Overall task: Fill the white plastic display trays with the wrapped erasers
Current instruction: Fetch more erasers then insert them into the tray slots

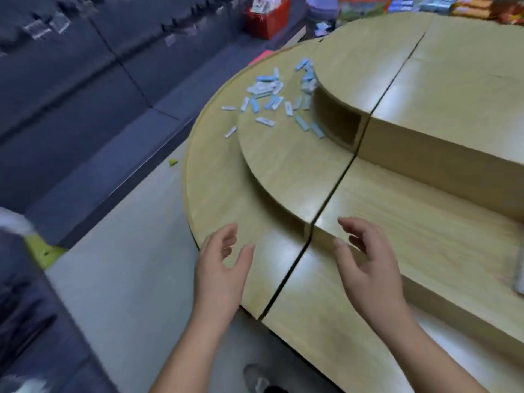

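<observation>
Several wrapped erasers (279,95), blue and white, lie scattered on the middle tier of a stepped wooden display stand (283,171), some piled against the top tier's curved wall. My left hand (222,268) hovers over the lowest tier near its front edge, fingers relaxed and empty. My right hand (365,265) hangs over the middle tier's edge, fingers loosely spread, holding nothing. Both hands are far in front of the erasers. No white display tray is clearly visible.
A dark seam (326,202) splits the stand into two halves. A red basket (266,19) and colourful packaged goods (425,4) stand at the back. A grey object (520,276) shows at the right edge. Pale floor and dark shelving lie to the left.
</observation>
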`<state>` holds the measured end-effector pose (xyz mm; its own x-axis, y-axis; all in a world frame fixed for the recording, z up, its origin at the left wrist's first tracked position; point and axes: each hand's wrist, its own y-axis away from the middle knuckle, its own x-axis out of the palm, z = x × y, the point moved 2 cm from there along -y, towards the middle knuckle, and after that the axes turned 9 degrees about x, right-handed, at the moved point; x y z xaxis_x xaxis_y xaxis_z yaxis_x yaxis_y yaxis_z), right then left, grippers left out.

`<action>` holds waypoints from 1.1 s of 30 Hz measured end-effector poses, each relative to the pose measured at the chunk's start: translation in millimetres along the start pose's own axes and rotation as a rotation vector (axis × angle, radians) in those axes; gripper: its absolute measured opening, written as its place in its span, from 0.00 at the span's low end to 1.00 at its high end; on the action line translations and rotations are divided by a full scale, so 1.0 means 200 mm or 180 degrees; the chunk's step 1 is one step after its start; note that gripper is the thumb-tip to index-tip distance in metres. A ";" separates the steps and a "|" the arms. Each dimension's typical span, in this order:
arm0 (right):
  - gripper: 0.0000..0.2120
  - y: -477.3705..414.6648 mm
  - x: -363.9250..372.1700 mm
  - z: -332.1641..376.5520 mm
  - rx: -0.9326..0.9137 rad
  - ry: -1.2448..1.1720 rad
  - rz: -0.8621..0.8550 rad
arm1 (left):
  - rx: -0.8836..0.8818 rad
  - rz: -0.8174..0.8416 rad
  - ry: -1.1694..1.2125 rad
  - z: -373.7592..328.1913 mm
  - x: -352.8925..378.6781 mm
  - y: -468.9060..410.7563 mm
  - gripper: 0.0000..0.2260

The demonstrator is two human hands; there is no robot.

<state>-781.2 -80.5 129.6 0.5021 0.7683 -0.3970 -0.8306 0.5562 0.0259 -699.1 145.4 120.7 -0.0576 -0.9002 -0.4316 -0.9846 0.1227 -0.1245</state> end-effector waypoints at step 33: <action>0.16 -1.18 1.85 0.49 0.0843 0.0321 -0.0372 | 0.0401 0.1178 -0.0572 0.78 -0.86 -2.28 0.15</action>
<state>-376.5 103.5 66.2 0.5532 0.6663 -0.5000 -0.6704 0.7124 0.2076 -215.0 309.2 112.9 -0.3626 -0.7001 -0.6152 -0.8744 0.4840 -0.0354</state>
